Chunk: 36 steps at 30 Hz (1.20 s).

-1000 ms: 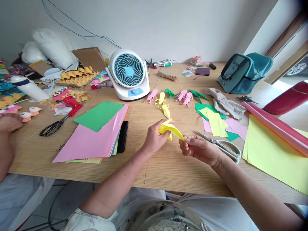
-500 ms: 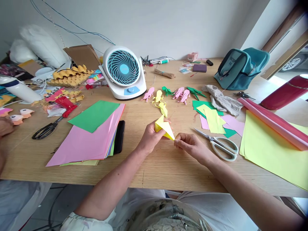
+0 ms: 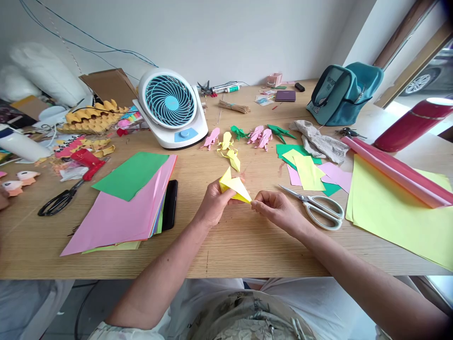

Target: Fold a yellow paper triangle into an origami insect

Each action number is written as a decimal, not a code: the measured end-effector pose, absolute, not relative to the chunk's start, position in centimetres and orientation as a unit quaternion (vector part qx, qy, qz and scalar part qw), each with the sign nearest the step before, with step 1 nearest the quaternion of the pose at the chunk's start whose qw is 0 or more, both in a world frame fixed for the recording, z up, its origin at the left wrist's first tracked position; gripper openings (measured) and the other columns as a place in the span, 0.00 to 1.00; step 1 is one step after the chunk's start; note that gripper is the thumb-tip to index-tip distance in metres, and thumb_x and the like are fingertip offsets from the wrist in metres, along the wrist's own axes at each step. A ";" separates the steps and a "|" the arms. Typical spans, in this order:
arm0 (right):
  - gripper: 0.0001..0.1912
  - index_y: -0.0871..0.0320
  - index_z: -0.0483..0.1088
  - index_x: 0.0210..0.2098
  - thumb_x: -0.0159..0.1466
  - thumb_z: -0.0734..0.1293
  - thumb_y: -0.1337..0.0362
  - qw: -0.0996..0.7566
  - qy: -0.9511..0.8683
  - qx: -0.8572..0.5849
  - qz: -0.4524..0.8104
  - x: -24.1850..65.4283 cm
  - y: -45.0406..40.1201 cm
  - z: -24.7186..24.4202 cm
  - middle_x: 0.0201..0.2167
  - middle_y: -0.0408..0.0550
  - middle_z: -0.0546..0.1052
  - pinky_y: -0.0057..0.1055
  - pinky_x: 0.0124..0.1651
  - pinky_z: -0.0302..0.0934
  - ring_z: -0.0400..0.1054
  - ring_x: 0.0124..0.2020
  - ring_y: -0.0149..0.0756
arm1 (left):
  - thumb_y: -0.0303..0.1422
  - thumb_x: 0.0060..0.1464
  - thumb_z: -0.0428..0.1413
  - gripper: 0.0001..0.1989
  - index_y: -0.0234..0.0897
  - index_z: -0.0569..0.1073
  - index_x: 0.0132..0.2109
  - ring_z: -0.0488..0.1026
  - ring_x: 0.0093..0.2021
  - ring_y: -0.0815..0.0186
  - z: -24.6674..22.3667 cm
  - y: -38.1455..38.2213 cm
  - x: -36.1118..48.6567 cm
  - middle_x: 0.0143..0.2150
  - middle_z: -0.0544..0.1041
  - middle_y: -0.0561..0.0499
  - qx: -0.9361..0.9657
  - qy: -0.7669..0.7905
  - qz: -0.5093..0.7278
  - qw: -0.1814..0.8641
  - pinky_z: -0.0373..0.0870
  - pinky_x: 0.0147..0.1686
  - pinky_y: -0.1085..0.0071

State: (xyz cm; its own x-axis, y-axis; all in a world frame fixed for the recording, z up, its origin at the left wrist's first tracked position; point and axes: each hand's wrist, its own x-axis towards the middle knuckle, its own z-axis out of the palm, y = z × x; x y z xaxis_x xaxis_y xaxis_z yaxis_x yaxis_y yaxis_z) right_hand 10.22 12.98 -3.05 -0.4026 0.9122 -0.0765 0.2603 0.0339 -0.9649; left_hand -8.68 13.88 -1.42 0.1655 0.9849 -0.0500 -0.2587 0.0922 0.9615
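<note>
A folded yellow paper piece [image 3: 236, 186] is held over the middle of the wooden table. My left hand [image 3: 214, 202] is closed on its left side, thumb on top. The fingertips of my right hand [image 3: 271, 206] pinch its pointed right end. Just beyond lie yellow folded figures [image 3: 232, 159], with pink ones [image 3: 261, 136] and green ones [image 3: 281, 133] behind them. White-handled scissors [image 3: 323, 212] rest to the right of my right hand, their blades pointing left.
Coloured sheets [image 3: 123, 212] and a black phone [image 3: 170, 205] lie left; a white fan [image 3: 171, 106] stands behind. Paper scraps [image 3: 307, 172], yellow sheets [image 3: 399, 208], a red bottle [image 3: 414, 123] and a teal bag [image 3: 345, 97] are right. Another person's hand [image 3: 3, 198] shows at the left edge.
The camera view has shifted, so most of the table's contents appear further left. Both my hands keep the same hold on the yellow paper.
</note>
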 end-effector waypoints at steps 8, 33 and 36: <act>0.19 0.58 0.70 0.30 0.61 0.66 0.47 0.344 -0.648 -0.426 0.529 10.1 13.1 -3.4 0.24 0.41 0.68 0.27 0.27 0.50 0.58 0.25 0.29 | 0.36 0.46 0.65 0.20 0.31 0.77 0.46 0.81 0.41 0.55 -1.3 13.9 -8.6 0.37 0.82 0.46 0.449 0.401 0.508 0.616 0.79 0.35 0.66; 0.16 0.59 0.73 0.31 0.58 0.68 0.51 0.369 -0.617 -0.448 0.531 10.1 13.2 -2.8 0.23 0.41 0.70 0.27 0.25 0.49 0.57 0.23 0.27 | 0.37 0.56 0.62 0.15 0.36 0.78 0.49 0.72 0.40 0.66 -2.9 14.2 -9.1 0.44 0.79 0.48 0.552 0.358 0.519 0.546 0.68 0.41 0.73; 0.16 0.60 0.73 0.31 0.58 0.68 0.51 0.371 -0.621 -0.445 0.528 10.0 13.2 -3.0 0.23 0.41 0.69 0.27 0.24 0.48 0.56 0.22 0.27 | 0.37 0.54 0.63 0.16 0.35 0.78 0.48 0.72 0.40 0.65 -2.7 14.1 -9.0 0.42 0.79 0.48 0.533 0.352 0.517 0.570 0.67 0.40 0.72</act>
State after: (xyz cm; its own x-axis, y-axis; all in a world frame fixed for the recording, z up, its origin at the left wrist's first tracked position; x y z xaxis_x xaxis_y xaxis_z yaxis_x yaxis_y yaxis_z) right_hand 10.05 13.15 -2.95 -0.3280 0.9446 -0.0092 0.1603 0.0460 -0.9860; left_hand -9.02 14.09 -2.74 0.2188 0.9642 0.1498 -0.2148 -0.1021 0.9713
